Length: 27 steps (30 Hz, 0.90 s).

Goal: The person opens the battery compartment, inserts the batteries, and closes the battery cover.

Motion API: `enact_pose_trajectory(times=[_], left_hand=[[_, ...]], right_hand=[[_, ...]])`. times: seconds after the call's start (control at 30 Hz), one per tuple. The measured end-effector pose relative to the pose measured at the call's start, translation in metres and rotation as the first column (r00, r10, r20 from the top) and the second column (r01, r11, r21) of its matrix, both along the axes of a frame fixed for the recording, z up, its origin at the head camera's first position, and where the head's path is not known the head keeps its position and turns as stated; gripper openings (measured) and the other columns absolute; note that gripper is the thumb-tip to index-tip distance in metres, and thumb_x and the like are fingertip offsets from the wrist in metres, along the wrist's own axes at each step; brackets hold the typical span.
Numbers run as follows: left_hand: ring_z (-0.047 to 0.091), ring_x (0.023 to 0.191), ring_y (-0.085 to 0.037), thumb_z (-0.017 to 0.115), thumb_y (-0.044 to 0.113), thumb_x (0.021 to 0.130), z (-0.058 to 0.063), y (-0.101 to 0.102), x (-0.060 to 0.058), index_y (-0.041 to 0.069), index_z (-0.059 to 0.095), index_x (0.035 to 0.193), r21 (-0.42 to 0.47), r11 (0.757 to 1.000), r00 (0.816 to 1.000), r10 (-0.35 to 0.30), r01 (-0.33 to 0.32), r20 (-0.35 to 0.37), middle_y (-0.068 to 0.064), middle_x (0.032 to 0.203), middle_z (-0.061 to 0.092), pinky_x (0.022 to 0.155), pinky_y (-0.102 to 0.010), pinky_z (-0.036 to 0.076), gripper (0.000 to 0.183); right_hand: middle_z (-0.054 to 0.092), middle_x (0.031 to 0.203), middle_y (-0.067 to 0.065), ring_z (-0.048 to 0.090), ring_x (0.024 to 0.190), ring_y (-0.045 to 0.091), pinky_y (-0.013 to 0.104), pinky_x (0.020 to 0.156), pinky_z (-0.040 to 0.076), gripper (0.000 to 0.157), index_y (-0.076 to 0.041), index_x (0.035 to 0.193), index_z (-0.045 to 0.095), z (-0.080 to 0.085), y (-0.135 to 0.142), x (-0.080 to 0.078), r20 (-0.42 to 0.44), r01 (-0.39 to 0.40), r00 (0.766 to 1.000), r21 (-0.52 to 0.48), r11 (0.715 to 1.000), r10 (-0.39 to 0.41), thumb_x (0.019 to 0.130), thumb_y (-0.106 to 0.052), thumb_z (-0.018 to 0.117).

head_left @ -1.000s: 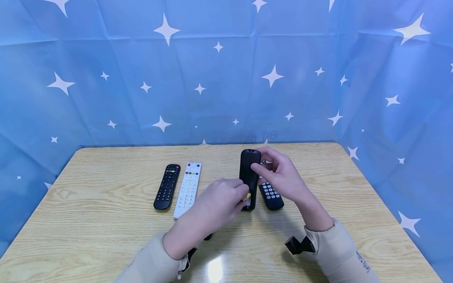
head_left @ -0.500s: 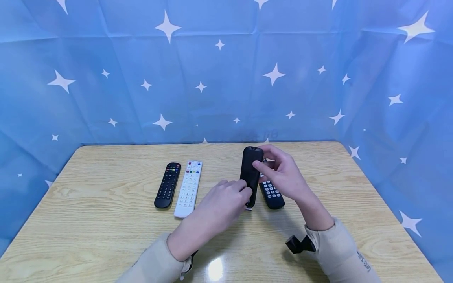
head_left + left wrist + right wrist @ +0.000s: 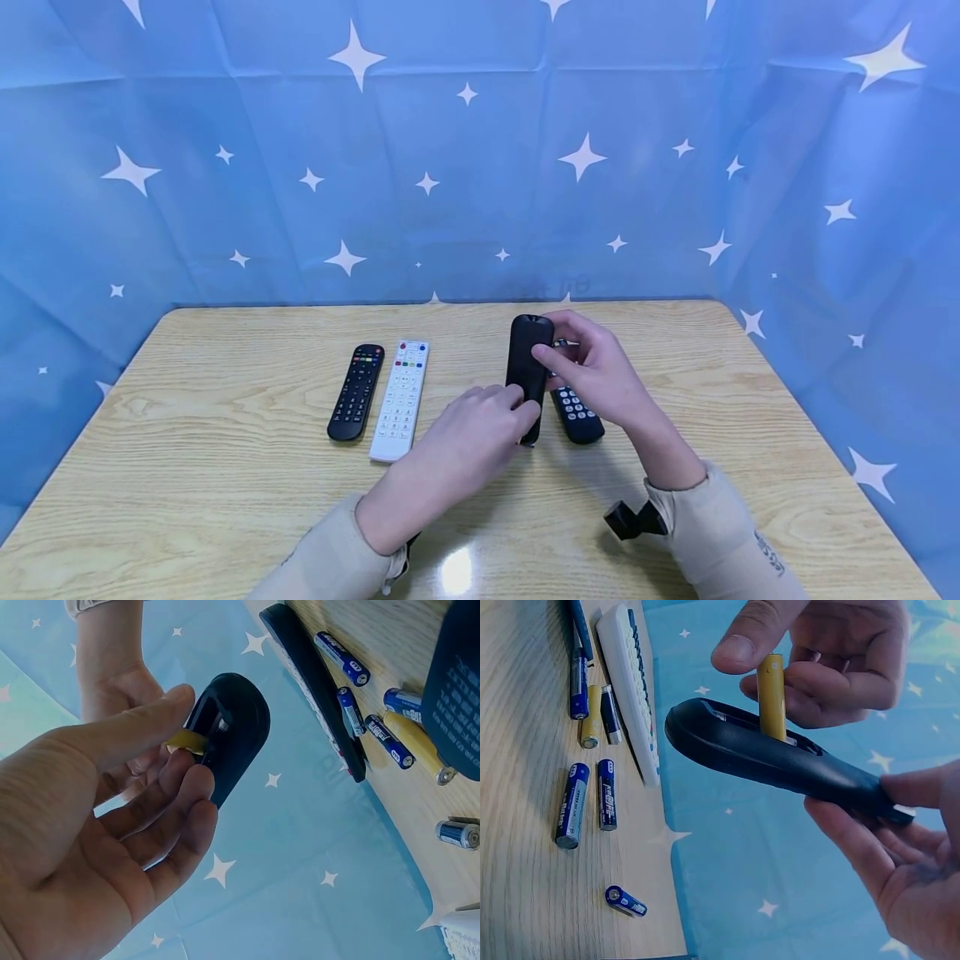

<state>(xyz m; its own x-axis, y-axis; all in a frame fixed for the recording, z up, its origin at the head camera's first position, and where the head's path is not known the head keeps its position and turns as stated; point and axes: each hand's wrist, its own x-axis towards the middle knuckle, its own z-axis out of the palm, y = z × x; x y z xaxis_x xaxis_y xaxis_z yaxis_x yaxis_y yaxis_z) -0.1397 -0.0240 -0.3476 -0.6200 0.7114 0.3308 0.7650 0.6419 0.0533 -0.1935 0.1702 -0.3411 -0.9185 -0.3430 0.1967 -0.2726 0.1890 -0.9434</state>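
1. The yellow cylindrical battery (image 3: 772, 697) stands steeply, its lower end inside the uncovered compartment (image 3: 739, 720) of the black plastic remote (image 3: 742, 759). Whether it is going in or coming out cannot be told; either way, it should be turned along the slot, without forcing.
2. The left hand (image 3: 483, 425) pinches the battery's upper end between thumb and curled fingers. A light grip should allow small corrections; twisting hard could bend a contact.
3. Something silvery shows inside the compartment, contact or battery I cannot tell, so polarity is worth checking there.
4. The remote is held above the wooden table (image 3: 247, 492), between the hands. The right hand (image 3: 592, 371) grips its far end, thumb on one face, fingers beneath. Firm support there should keep the slot steady.
5. Beyond lie loose blue batteries (image 3: 571, 806) and the white button remote (image 3: 400, 402). Keeping the remote clear of the black remote with pale round buttons (image 3: 579, 421) should avoid knocks.
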Motion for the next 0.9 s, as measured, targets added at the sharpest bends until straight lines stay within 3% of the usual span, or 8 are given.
enact_pose_trajectory(times=[0.9], left_hand=[[0.058, 0.076, -0.015, 0.081, 0.022, 0.078, -0.0038, 0.0017, 0.0004, 0.012, 0.065, 0.092, -0.039, 0.999, 0.998, 0.026, -0.024, 0.052, 0.001, 0.085, 0.056, 0.064, -0.030, 0.050, 0.023]], right_hand=[[0.063, 0.105, 0.019, 0.068, 0.080, 0.032, 0.047, 0.064, 0.056, 0.031, -0.004, 0.123, 0.054, 0.0001, -0.0017, 0.0016, 0.020, -0.019, 1.000, -0.013, 1.000, 0.019, 0.094, -0.009, 0.063]])
